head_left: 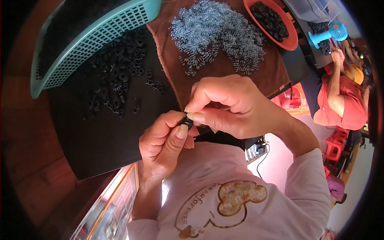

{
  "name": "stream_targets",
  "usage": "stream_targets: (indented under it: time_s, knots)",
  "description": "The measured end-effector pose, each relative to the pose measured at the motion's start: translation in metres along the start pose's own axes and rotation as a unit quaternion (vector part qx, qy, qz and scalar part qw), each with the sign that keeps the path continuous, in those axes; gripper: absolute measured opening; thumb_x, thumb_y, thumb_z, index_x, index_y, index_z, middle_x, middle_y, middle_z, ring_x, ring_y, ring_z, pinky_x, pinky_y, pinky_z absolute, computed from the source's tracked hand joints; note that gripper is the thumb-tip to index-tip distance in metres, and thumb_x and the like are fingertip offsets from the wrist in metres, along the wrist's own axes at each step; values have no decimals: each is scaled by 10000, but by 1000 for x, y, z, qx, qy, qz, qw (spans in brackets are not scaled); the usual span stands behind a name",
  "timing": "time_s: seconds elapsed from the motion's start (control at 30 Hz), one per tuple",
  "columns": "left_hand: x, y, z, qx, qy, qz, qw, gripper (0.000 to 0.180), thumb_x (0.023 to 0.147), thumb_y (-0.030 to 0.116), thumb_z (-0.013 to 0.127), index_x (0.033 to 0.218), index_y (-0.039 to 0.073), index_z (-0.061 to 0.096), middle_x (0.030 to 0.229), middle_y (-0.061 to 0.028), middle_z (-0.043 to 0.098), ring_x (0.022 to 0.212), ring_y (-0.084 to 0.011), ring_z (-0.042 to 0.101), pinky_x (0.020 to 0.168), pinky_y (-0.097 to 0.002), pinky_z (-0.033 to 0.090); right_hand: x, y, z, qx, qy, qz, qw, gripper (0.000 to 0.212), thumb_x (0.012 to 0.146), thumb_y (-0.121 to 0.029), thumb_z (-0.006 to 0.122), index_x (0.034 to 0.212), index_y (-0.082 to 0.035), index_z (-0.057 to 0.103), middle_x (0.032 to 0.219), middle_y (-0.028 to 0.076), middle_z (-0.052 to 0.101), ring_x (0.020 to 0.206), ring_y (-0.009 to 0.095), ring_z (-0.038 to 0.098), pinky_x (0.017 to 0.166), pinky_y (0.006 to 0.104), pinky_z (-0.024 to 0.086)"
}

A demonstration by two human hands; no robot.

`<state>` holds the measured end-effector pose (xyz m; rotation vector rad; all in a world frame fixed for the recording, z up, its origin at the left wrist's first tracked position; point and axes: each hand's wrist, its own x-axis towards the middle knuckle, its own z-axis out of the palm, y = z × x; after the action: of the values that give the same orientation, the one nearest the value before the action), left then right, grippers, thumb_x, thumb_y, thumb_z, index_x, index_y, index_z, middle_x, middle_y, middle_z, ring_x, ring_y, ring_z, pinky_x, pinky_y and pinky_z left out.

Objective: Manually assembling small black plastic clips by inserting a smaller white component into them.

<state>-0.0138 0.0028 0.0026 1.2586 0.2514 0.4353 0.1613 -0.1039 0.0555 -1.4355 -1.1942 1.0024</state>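
Observation:
Between the thumb and fingers of my left hand point(162, 142) is a small black plastic part point(186, 122), held just above the table's near edge. My right hand point(236, 106) meets it from the right, thumb and forefinger pinched at the part's upper end. Whatever lies in that pinch is too small and covered to name. Beyond my hands, a heap of thin metal coil springs point(218, 32) lies on a brown cloth point(170, 66). Many loose black plastic parts point(120, 74) are scattered on the black table point(108, 148) to the left.
A teal plastic basket point(100, 36) filled with dark pieces stands at the far left. An orange tray point(294, 42) of black parts sits far right, near a blue fan point(338, 32) and a clear bin point(308, 10). A person in red point(342, 102) sits beyond, near red stools point(335, 146).

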Motion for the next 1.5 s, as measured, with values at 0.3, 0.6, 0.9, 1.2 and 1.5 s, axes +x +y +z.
stream_targets:
  time_s: [0.3, 0.6, 0.9, 1.2, 1.5]
  knots:
    - [0, -1, 2, -4, 16, 2, 1000, 202, 997, 155, 580, 1071, -26, 632, 825, -42, 642, 652, -62, 535, 584, -205, 455, 2, 6, -6, -20, -24, -64, 997, 54, 923, -23, 573, 879, -6, 548, 696, 63, 611, 508, 117, 588, 448, 265, 433]
    - [2, 2, 5, 27, 11, -22, 999, 178, 985, 137, 596, 1035, -25, 651, 808, -40, 651, 625, -52, 521, 562, -198, 439, 1, 12, -8, 3, -52, -55, 997, 35, 882, 20, 566, 860, 5, 543, 700, 106, 602, 520, 172, 594, 456, 315, 432]
    - [3, 3, 4, 29, 30, -41, 998, 167, 993, 135, 583, 1027, -16, 647, 773, -29, 630, 613, -49, 502, 551, -202, 420, 1, 17, 0, -71, 4, -139, 988, 98, 867, 62, 590, 926, -15, 599, 795, 61, 620, 676, 176, 612, 571, 298, 450]
    - [4, -1, 5, 26, 50, -19, 998, 215, 981, 144, 585, 1046, -53, 638, 762, -81, 636, 585, -76, 500, 521, -201, 394, 3, 3, -5, 53, 12, 46, 997, 66, 929, -52, 630, 974, -7, 614, 788, 27, 633, 657, 75, 601, 575, 244, 489]
    - [4, 5, 9, -1, 61, -36, 997, 185, 995, 148, 586, 1053, -19, 640, 824, -43, 660, 664, -74, 570, 625, -223, 499, -1, 20, 10, -160, 73, -182, 967, 100, 906, -56, 649, 971, 14, 623, 796, 109, 640, 658, 290, 635, 540, 338, 474]
